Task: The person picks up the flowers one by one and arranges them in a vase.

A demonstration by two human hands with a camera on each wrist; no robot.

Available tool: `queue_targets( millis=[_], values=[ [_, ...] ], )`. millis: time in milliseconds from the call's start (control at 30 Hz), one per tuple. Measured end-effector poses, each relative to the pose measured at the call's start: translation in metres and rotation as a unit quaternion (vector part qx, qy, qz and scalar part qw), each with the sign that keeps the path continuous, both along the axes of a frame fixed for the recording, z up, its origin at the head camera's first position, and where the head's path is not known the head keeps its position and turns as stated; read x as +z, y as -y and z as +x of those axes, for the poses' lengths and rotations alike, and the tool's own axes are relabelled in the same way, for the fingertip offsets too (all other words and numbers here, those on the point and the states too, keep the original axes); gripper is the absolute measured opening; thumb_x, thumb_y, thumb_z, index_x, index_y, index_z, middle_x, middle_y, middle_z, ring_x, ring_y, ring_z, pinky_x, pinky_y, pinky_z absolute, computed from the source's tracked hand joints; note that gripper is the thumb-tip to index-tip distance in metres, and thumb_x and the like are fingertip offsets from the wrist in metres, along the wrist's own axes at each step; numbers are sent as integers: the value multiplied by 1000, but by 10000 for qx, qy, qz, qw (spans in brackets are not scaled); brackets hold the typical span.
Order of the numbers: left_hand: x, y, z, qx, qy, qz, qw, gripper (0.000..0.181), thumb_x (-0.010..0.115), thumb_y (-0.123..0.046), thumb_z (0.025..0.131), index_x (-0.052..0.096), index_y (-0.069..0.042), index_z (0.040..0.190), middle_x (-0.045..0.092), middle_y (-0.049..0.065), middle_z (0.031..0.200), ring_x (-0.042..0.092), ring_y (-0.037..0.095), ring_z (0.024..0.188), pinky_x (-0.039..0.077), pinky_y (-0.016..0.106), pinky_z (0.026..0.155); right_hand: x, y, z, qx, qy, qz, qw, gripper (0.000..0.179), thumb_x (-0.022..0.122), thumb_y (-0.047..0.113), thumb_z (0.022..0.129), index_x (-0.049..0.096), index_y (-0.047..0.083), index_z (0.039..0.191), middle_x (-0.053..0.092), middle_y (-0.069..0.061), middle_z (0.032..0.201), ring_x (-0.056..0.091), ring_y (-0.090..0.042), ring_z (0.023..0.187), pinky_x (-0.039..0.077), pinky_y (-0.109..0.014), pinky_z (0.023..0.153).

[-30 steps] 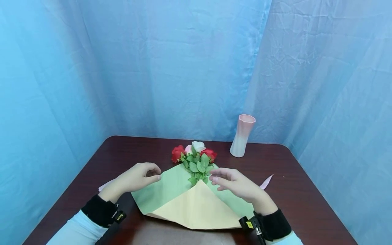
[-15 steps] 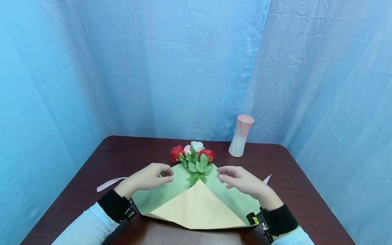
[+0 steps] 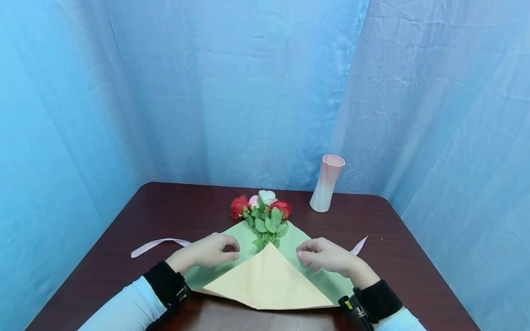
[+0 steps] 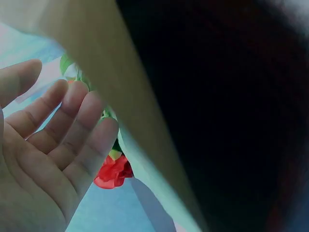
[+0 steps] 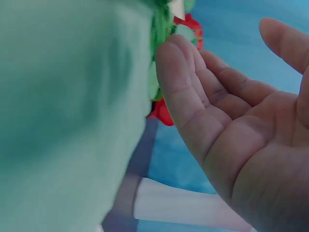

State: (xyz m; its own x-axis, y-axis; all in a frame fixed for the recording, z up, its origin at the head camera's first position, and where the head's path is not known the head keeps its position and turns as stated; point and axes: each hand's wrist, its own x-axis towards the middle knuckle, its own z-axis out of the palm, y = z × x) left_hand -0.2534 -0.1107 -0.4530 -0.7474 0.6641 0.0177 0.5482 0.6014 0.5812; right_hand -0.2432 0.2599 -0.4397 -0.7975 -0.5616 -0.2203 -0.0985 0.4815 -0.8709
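A bunch of roses (image 3: 265, 220), red, pink and white with green leaves, lies on a sheet of wrapping paper (image 3: 265, 285). The paper is green inside and its near corner, cream-coloured, is folded up over the stems, which are hidden. My left hand (image 3: 213, 250) hovers over the paper's left side, fingers loosely bent and nothing between them. Over the right side is my right hand (image 3: 327, 257), also relaxed and holding nothing. Both wrist views show bare palms beside the paper, with a red rose (image 4: 114, 171) beyond the left fingers.
A pale pink ribbon (image 3: 151, 247) runs out from the paper's left, and its other end (image 3: 359, 245) shows at the right. Toward the back right of the dark wooden table (image 3: 414, 276) stands a pink-and-white vase (image 3: 327, 184). Blue curtains (image 3: 248, 92) hang around the table.
My left hand has moved right and toward me over the paper, uncovering more ribbon. The right hand has shifted slightly right and lower. Roses and paper stay as they were.
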Motion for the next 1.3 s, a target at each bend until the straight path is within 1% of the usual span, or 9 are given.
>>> queue_targets(
  millis=[67, 200, 300, 367, 533, 667, 800, 1067, 1300],
  values=[
    [-2, -1, 1, -72, -4, -45, 10000, 13, 65, -16, 98, 72, -9, 106, 66, -11, 94, 58, 5, 81, 51, 30, 75, -4, 1, 1, 50, -31, 64, 10000, 43, 61, 29, 103, 63, -6, 128, 69, -14, 109, 67, -30, 95, 58, -45, 77],
    [-5, -3, 3, -268, 62, -123, 9995, 11, 63, -11, 98, 73, -13, 103, 67, -12, 95, 59, 3, 83, 52, 29, 77, -11, 3, 3, 155, 71, 90, 9998, 34, 60, 25, 103, 69, -3, 120, 71, -10, 102, 69, -27, 88, 58, -42, 72],
    [-6, -4, 4, -432, 82, -114, 9990, 15, 63, -8, 98, 74, -18, 98, 67, -15, 92, 58, 2, 81, 51, 28, 76, -14, 5, 6, 237, 276, 93, 9993, 27, 59, 23, 103, 72, 1, 114, 72, -7, 96, 69, -24, 82, 58, -40, 70],
    [-7, -4, 4, -512, 78, -62, 9986, 19, 62, -6, 98, 75, -20, 94, 66, -16, 89, 58, 1, 79, 51, 26, 75, -14, 6, 7, 297, 334, 119, 9989, 24, 59, 21, 103, 73, 3, 110, 71, -7, 91, 68, -22, 78, 58, -39, 67],
    [-5, -5, 8, -527, 240, 27, 9983, 25, 62, -3, 97, 76, -23, 91, 64, -16, 83, 55, 2, 73, 49, 25, 71, -13, 6, 10, 448, 276, 219, 9984, 20, 60, 20, 102, 74, 7, 103, 70, -6, 83, 65, -18, 70, 57, -36, 62],
    [-5, -4, 11, -515, 292, 26, 9982, 25, 62, -5, 98, 75, -25, 90, 62, -16, 81, 53, 2, 71, 47, 24, 70, -9, 8, 12, 528, 240, 223, 9981, 18, 60, 17, 101, 74, 7, 102, 70, -5, 83, 65, -17, 70, 57, -37, 62],
    [-2, -3, 13, -527, 199, 34, 9984, 22, 63, -9, 98, 76, -25, 92, 64, -18, 84, 56, 2, 73, 49, 24, 72, -4, 10, 14, 509, 213, 239, 9982, 17, 60, 16, 101, 74, 7, 101, 70, -5, 84, 65, -17, 72, 57, -38, 64],
    [4, 2, 16, -691, 10, 111, 9975, 15, 64, -12, 98, 76, -21, 97, 65, -18, 88, 59, 1, 80, 52, 25, 77, 2, 7, 19, 482, 210, 249, 9983, 17, 61, 18, 101, 73, 7, 102, 69, -5, 86, 65, -20, 74, 58, -40, 67],
    [9, 6, 25, -610, 103, 16, 9981, 14, 63, -16, 99, 75, -22, 104, 65, -19, 94, 60, 1, 84, 52, 27, 81, 7, 5, 24, 538, 242, 191, 9981, 17, 59, 17, 102, 72, 6, 105, 69, -6, 89, 65, -23, 76, 58, -43, 69]
  ],
)
